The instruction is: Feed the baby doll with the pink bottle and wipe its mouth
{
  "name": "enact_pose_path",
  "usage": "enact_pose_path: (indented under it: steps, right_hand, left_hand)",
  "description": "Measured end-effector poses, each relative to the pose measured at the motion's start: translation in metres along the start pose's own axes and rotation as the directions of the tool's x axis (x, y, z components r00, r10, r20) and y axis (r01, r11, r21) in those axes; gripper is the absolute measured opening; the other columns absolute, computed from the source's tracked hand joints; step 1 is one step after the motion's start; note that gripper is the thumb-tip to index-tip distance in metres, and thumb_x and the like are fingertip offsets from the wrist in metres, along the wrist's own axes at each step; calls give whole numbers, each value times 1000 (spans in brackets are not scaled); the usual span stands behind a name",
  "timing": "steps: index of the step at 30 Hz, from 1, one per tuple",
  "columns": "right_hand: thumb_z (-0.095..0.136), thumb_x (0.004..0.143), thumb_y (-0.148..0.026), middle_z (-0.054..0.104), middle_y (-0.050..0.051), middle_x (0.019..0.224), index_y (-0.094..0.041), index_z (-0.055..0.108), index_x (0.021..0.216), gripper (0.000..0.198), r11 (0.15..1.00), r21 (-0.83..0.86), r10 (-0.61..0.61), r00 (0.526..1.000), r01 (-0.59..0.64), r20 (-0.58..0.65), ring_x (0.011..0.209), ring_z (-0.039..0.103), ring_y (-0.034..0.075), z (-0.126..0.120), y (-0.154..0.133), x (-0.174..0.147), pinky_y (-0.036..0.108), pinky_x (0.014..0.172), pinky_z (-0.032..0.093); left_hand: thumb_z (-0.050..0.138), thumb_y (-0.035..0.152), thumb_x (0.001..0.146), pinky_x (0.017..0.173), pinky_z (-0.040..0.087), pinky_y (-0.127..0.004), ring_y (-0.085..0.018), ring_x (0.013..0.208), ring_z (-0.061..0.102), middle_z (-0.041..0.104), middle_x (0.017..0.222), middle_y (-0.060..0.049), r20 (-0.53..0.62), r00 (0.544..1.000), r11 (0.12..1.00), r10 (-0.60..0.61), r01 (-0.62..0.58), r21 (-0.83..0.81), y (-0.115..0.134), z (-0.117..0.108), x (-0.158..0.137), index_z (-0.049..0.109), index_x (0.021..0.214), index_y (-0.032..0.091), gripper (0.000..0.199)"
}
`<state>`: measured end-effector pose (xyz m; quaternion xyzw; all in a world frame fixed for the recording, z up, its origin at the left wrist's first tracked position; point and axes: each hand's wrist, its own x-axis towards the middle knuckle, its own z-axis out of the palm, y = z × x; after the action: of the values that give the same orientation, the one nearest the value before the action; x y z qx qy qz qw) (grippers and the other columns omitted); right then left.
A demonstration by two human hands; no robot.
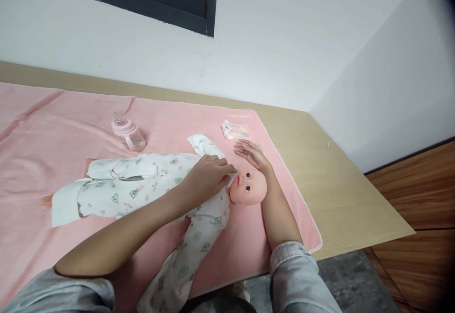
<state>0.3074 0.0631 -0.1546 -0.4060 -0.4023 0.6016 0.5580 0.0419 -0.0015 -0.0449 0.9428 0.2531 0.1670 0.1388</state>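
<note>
Can't make out any actual words tbh. There's tiny white lettering (240,116) on the pink blanket (177,121) — way too blurry.

A faded grey-blue left sleeve (67,294) is showing at eight o'clock, a matching cuffed right sleeve (298,275) at five.

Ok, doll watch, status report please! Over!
Left hand pinching white cloth; right hand open. Doll face up on pink blanket, cloth near its mouth. Nothing blocking, it seems: bottle and packet apart from doll.
</note>
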Motion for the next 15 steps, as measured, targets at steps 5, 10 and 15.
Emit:
enact_pose_path:
  steps: [5, 10, 15]
  right_hand:
    - [72, 81, -29, 74, 6, 108, -21, 63, 109, 31, 1000, 0, 0, 1000, 0, 6, 100, 71, 18, 1, -1, -1, 40, 105, 52]
    - [71, 81, -28, 73, 6, 109, -21, 64, 107, 28, 1000, 5, 7, 1000, -7, -1, 99, 71, 17, 3, -3, -2, 40, 106, 52]
    - [72, 79, -28, 74, 6, 107, -21, 64, 108, 31, 1000, 15, -1, 1000, 0, 8, 99, 71, 18, 2, -2, -2, 41, 106, 52]
  left_hand:
    - [50, 13, 96, 82, 41, -39, -22, 85, 56, 67, 91, -4, -37, 999, 1000, 1, -2, -26, -2, 4, 1, 71, 106, 22, 25]
    - [52, 11, 96, 81, 41, -37, -21, 82, 55, 67, 88, -2, -84, 996, 999, 2, -7, -52, -2, 6, -1, 71, 106, 23, 25]
    - [51, 8, 95, 80, 41, -37, -21, 82, 56, 68, 90, -2, -98, 995, 999, -12, 7, -54, -1, 5, 1, 71, 106, 22, 27]
